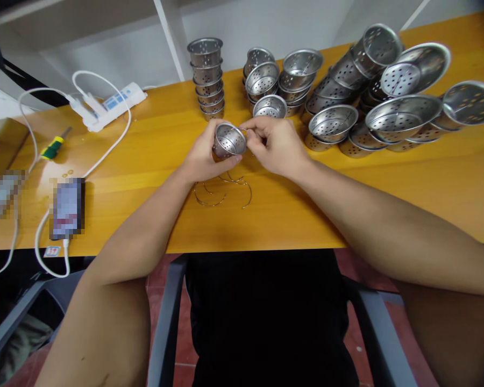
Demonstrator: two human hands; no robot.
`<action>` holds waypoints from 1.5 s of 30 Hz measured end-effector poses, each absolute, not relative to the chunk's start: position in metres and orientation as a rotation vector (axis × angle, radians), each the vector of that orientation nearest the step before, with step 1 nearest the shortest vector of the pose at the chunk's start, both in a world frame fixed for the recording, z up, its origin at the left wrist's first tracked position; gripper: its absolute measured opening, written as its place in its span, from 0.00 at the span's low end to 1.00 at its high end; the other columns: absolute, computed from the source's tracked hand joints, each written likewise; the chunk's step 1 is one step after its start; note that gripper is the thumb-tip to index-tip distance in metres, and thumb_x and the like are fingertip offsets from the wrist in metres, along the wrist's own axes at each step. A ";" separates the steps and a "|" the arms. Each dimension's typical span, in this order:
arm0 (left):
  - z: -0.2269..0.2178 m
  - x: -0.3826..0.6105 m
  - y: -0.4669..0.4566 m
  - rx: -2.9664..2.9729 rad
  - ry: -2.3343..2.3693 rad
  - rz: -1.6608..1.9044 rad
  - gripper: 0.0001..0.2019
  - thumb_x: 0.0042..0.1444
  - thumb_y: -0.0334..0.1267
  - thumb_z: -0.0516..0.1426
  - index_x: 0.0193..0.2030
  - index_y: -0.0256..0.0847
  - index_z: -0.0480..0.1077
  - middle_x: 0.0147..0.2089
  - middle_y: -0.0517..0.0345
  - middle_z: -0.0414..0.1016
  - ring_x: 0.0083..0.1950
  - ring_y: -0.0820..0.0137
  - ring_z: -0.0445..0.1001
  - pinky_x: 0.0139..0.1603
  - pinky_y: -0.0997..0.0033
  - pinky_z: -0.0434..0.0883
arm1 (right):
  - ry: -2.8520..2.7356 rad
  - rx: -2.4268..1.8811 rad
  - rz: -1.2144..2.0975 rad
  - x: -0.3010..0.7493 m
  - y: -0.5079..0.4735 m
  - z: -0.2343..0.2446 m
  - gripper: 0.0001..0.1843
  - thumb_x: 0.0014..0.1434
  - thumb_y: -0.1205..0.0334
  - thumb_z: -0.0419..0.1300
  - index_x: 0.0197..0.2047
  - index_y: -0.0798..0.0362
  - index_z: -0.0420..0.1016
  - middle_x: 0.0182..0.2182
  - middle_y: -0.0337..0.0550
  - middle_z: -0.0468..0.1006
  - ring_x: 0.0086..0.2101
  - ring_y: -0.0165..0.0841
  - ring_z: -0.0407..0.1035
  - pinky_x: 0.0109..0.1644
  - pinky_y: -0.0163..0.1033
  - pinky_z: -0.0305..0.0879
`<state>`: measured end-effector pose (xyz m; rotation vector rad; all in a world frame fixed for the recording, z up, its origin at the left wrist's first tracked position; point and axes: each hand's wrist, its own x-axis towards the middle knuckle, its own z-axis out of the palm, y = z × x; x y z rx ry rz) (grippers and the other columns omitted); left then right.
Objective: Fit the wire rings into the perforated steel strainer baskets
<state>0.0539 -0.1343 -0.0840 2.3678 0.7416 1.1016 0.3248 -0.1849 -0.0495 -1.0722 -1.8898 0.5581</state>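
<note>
Left hand (204,156) fingers curl around a cup (229,141); right hand (276,145) fingertips pinch its rim. Wire loops (221,191) lie near the table's (145,177) front edge.

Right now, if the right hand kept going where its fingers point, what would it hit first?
The perforated cup held in the left hand; the right hand appears to be touching its rim.

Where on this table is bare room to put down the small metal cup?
Bare wood runs along the near edge of the table, right of the wire rings and below the heap of cups. Another patch lies between the power strip, the phone and the left hand. The far side is crowded with cup stacks.
</note>
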 end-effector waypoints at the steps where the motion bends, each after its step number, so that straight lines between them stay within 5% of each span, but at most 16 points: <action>1: -0.085 0.054 -0.133 2.369 0.729 1.105 0.45 0.68 0.76 0.74 0.77 0.52 0.69 0.63 0.47 0.83 0.69 0.43 0.88 0.75 0.33 0.85 | -1.890 -1.076 0.563 0.325 -0.184 -0.050 0.13 0.81 0.46 0.71 0.59 0.42 0.90 0.32 0.41 0.82 0.32 0.43 0.72 0.47 0.54 0.81; 8: -0.083 0.053 -0.132 2.349 0.735 1.079 0.47 0.66 0.81 0.73 0.76 0.52 0.69 0.61 0.49 0.83 0.65 0.46 0.90 0.72 0.36 0.86 | -1.877 -1.089 0.578 0.325 -0.182 -0.053 0.15 0.81 0.42 0.70 0.60 0.41 0.88 0.33 0.41 0.81 0.33 0.45 0.73 0.47 0.55 0.82; 15: -0.075 0.067 -0.149 2.245 0.927 1.106 0.54 0.49 0.80 0.83 0.71 0.52 0.74 0.60 0.49 0.85 0.65 0.44 0.89 0.71 0.37 0.86 | -1.833 -1.059 0.675 0.322 -0.187 -0.049 0.16 0.79 0.42 0.72 0.61 0.40 0.84 0.25 0.34 0.69 0.29 0.42 0.68 0.43 0.52 0.82; 27: -0.074 0.074 -0.154 2.216 1.052 1.123 0.48 0.51 0.79 0.83 0.66 0.50 0.78 0.54 0.52 0.85 0.65 0.45 0.89 0.69 0.38 0.86 | -1.741 -0.987 0.790 0.314 -0.185 -0.048 0.09 0.75 0.49 0.74 0.47 0.42 0.83 0.27 0.37 0.72 0.28 0.38 0.66 0.33 0.47 0.73; 31: -0.077 0.071 -0.149 2.125 1.001 1.140 0.42 0.61 0.82 0.76 0.63 0.48 0.79 0.52 0.52 0.85 0.60 0.50 0.89 0.65 0.42 0.88 | -1.728 -0.887 1.015 0.319 -0.189 -0.034 0.18 0.78 0.40 0.75 0.43 0.43 0.83 0.27 0.36 0.74 0.26 0.34 0.65 0.30 0.43 0.67; 36: -0.076 0.064 -0.142 2.072 0.934 1.090 0.45 0.63 0.84 0.72 0.64 0.46 0.77 0.54 0.48 0.87 0.59 0.50 0.90 0.61 0.43 0.89 | -1.792 -0.703 1.272 0.330 -0.191 -0.017 0.33 0.61 0.24 0.87 0.41 0.43 0.85 0.27 0.36 0.78 0.26 0.33 0.70 0.29 0.42 0.71; 45: -0.072 0.069 -0.152 2.277 0.906 1.011 0.45 0.53 0.76 0.82 0.64 0.50 0.76 0.52 0.54 0.88 0.48 0.57 0.89 0.52 0.48 0.87 | -1.811 -0.730 1.335 0.329 -0.191 -0.015 0.35 0.59 0.23 0.88 0.40 0.45 0.86 0.25 0.37 0.81 0.24 0.30 0.69 0.24 0.39 0.65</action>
